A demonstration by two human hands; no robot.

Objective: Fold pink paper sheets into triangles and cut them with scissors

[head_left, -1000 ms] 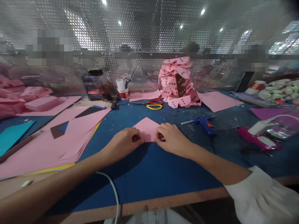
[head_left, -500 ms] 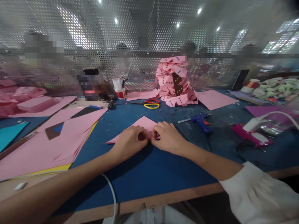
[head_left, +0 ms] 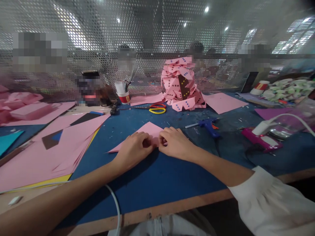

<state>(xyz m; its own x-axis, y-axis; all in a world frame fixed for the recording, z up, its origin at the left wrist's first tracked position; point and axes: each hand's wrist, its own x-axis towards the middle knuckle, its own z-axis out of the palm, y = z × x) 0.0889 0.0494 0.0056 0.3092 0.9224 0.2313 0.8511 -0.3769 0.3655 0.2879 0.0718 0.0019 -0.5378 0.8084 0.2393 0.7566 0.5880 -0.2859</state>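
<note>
A pink sheet of paper (head_left: 150,128) lies on the blue table mat, its top corner pointing away from me and its left corner showing beside my left hand. My left hand (head_left: 136,147) is closed on the paper's near edge, thumb and fingers pinched. Right beside it my right hand (head_left: 173,142) pinches the same edge, also closed. The fingertips of both hands almost meet at the middle of that edge. Both hands cover much of the sheet's near part.
Scissors (head_left: 157,108), a cup (head_left: 123,97) and a pile of folded pink pieces (head_left: 179,87) stand behind. Pink sheets (head_left: 54,147) lie left. A blue glue gun (head_left: 208,126) and a magenta device (head_left: 261,139) are right; a white cable (head_left: 115,200) crosses the front edge.
The whole view has shifted slightly, so objects appear a little further left. Both hands keep nearly the same pinch on the pink paper.
</note>
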